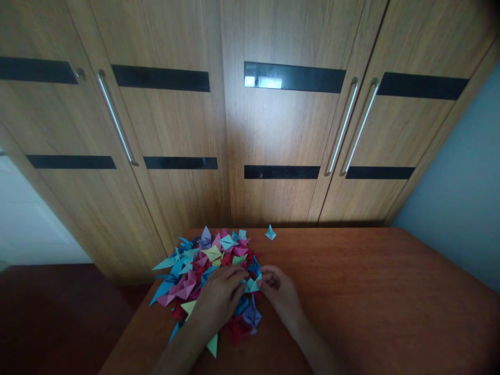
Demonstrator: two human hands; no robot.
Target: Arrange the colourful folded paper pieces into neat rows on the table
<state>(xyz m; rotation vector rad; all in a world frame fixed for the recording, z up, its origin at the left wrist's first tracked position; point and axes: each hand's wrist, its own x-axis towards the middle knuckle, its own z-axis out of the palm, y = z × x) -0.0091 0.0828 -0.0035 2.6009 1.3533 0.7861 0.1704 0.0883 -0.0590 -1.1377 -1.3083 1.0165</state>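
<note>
Between my two hands is a small pale-green folded paper piece, pinched at both sides above the table. My left hand reaches over a heap of origami pieces, its fingers closed on the left end of the paper. My right hand grips the right end with thumb and curled fingers. The heap around my left hand holds several folded papers: a yellow one, a pink one, a light-blue one, a purple one and a red one.
A single pale-blue origami piece stands apart near the table's back edge. The reddish-brown table reaches far to the right. Behind it rises a wooden wardrobe with long metal handles. Dark floor lies off the table's left edge.
</note>
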